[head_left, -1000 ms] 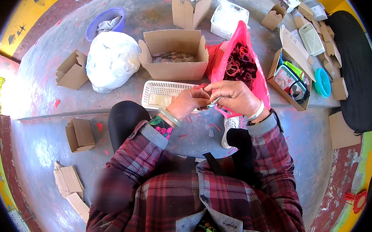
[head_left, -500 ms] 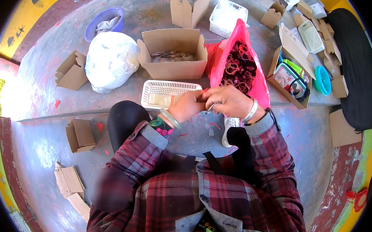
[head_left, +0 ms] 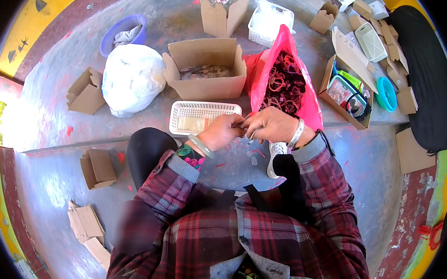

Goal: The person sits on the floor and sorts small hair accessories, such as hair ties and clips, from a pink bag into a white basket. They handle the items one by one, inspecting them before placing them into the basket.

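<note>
My left hand (head_left: 221, 133) and my right hand (head_left: 275, 125) meet at their fingertips, both closed in a pinch. Whatever lies between the fingers is too small and too hidden to name; a thin silvery piece (head_left: 253, 135) shows by my right fingers. Just behind my left hand stands a white perforated basket (head_left: 206, 105) with flat pale packets (head_left: 192, 124) inside. Beyond my right hand, a pink plastic bag (head_left: 313, 107) gapes, full of dark and pinkish hair ties or similar loops (head_left: 284, 84).
Behind the basket stands an open cardboard box (head_left: 203, 90) holding clear packets. A stuffed white bag (head_left: 134, 81) and a purple basin (head_left: 108, 41) are at the left. On the right are a box of mixed items (head_left: 346, 99) and a turquoise basin (head_left: 387, 94). A raised floor edge crosses under the basket.
Both hands stay together and have shifted slightly down and left in the picture. A reddish bit seen at the fingertips before no longer shows. The view has tilted a little.
</note>
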Tool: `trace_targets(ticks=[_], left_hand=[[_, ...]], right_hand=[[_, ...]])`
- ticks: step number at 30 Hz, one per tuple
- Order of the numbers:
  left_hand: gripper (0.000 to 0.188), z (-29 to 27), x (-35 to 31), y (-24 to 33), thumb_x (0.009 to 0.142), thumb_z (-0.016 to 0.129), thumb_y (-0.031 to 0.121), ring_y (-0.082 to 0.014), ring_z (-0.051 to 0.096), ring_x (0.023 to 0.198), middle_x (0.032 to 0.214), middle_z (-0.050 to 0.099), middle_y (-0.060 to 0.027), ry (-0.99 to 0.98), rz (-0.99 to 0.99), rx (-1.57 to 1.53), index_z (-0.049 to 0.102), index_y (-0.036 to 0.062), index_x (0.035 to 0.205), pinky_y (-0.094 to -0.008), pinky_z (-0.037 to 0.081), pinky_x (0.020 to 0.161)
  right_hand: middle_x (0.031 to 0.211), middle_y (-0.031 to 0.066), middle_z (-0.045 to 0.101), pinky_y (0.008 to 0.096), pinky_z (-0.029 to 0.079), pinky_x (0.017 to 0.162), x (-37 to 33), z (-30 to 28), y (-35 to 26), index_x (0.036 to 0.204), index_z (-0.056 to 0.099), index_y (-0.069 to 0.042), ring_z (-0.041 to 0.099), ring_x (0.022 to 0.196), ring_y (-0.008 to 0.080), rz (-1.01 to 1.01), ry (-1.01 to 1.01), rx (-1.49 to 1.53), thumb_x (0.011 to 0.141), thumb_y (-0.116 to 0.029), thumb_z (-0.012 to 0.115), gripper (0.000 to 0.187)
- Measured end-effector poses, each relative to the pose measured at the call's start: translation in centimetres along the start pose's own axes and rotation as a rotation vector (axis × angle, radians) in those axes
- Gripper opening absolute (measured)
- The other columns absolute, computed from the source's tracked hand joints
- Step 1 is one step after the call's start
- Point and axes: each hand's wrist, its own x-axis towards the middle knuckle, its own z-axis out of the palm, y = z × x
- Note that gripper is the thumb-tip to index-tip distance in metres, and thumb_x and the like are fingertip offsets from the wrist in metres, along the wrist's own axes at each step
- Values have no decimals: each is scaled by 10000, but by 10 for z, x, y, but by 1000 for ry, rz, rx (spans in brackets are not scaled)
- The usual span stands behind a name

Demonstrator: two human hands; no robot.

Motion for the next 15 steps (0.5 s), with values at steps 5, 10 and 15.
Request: trace_targets(ticks=[5, 10, 15], left_hand=[[257, 1, -6, 10, 737, 661, 95, -122, 561, 736, 812, 631, -75, 28, 80, 56, 599, 4, 969, -278, 464, 667], [289, 2, -7, 9, 731, 661, 59, -98, 541, 749, 813, 625, -60, 27, 81, 125, 588, 7, 1005, -268, 470, 668], [290, 4, -4, 6, 730, 652, 39, -88, 529, 744, 813, 609, -38, 22, 15, 191, 578, 11, 1009, -251, 463, 664]], right_hand=[[817, 103, 649, 255, 497, 573, 2, 5, 5, 829, 671, 19, 622, 613, 146, -29, -137, 107, 699, -41, 547, 189], [919, 101, 635, 250, 495, 583, 1, 4, -16, 832, 664, 25, 630, 626, 149, -38, -227, 89, 691, -40, 551, 192], [706, 114, 644, 270, 504, 546, 1, 4, -10, 856, 664, 6, 640, 609, 155, 36, -188, -48, 703, -51, 512, 224]])
